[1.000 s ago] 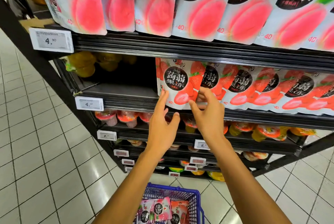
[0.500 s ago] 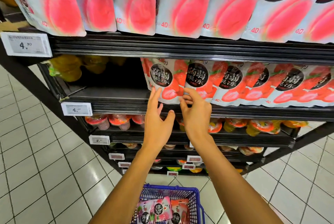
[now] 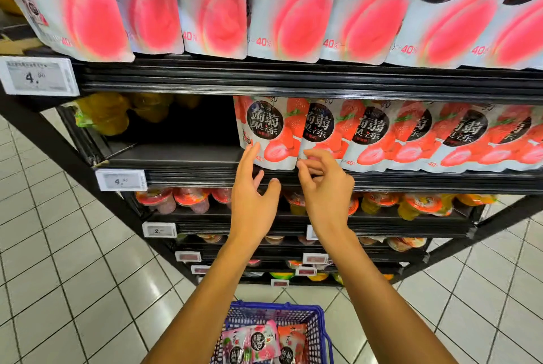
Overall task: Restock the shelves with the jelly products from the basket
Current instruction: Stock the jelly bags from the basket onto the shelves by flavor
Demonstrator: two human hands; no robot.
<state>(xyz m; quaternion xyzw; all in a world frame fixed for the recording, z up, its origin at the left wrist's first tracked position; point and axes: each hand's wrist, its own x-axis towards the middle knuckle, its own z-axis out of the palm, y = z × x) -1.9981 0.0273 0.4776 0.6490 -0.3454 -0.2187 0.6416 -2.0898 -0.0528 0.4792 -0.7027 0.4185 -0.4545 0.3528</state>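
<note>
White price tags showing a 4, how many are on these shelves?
2. One white price tag sits at the top black shelf rail's left end; the other on the rail below, further right. More may be out of frame.

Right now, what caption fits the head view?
Left hand and right hand at shelved strawberry jelly pouches, basket below.

left hand (image 3: 253, 211) spread, fingertip on end strawberry pouch (image 3: 271, 131) | right hand (image 3: 329, 196) curled at next pouch (image 3: 321, 131) edge | basket (image 3: 319, 324) below holds packs (image 3: 258, 343)
</note>
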